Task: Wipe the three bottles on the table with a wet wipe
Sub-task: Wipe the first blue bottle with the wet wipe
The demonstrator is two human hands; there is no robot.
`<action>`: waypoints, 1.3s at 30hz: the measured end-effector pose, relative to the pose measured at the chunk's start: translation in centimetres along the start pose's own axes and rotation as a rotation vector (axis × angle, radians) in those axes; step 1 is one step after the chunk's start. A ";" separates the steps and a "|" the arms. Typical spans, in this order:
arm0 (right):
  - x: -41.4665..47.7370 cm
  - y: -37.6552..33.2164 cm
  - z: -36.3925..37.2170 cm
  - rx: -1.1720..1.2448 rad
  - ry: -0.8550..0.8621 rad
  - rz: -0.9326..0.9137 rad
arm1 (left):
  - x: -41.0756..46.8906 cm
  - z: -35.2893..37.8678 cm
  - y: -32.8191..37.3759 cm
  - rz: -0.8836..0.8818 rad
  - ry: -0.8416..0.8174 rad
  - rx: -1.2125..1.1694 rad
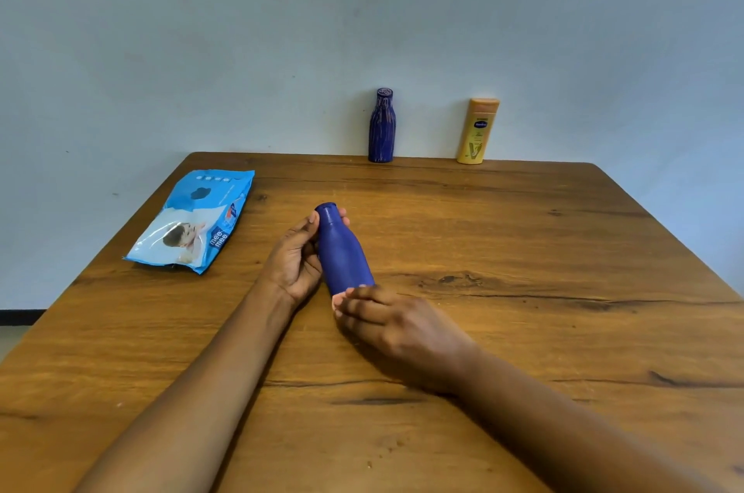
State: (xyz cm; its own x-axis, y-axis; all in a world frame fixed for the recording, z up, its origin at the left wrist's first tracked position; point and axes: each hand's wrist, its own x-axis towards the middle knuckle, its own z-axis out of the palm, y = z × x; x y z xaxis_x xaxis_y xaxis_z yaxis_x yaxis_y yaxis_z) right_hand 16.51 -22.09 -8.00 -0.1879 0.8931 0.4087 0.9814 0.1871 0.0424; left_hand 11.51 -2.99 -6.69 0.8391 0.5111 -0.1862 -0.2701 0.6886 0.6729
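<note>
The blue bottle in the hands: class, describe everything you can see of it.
The blue bottle is plain dark blue, matt and plastic-looking, with no label showing. Its round body narrows to a short neck and a cap of the same colour. It lies tilted over the middle of the wooden table, cap pointing away from the person. The left hand holds its neck and shoulder; the right hand grips its base. Whether it touches the table is unclear.

The surface (523, 251) has a smooth, low-sheen wood-grain finish with dark knots. The blue bottle (342, 251) in the left hand (296, 259) is smooth, matt plastic. Left of that hand, the wipes pack (193, 223) is glossy, crinkled plastic film. Beyond the hand, the streaked bottle (381, 128) looks dull; the yellow bottle (477, 132) is smooth, faintly shiny plastic.
</note>
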 end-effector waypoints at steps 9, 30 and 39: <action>3.4 0.0 -0.2 -0.020 0.010 0.153 | 0.1 -0.5 0.1 -0.039 0.013 -0.015; -0.4 0.2 -0.4 0.076 0.104 0.191 | 0.4 -0.2 -0.1 -0.014 0.007 0.031; 4.4 1.5 -0.6 0.249 0.274 0.447 | -0.6 0.1 0.0 -0.093 -0.080 -0.017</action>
State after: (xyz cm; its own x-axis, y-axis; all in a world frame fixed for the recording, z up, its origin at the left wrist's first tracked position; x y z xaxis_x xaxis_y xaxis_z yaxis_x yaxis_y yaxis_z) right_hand 17.20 -18.10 -5.62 0.2920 0.7750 0.5605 0.9182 -0.0632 -0.3910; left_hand 11.11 -3.39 -6.50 0.8959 0.4019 -0.1892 -0.1963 0.7403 0.6429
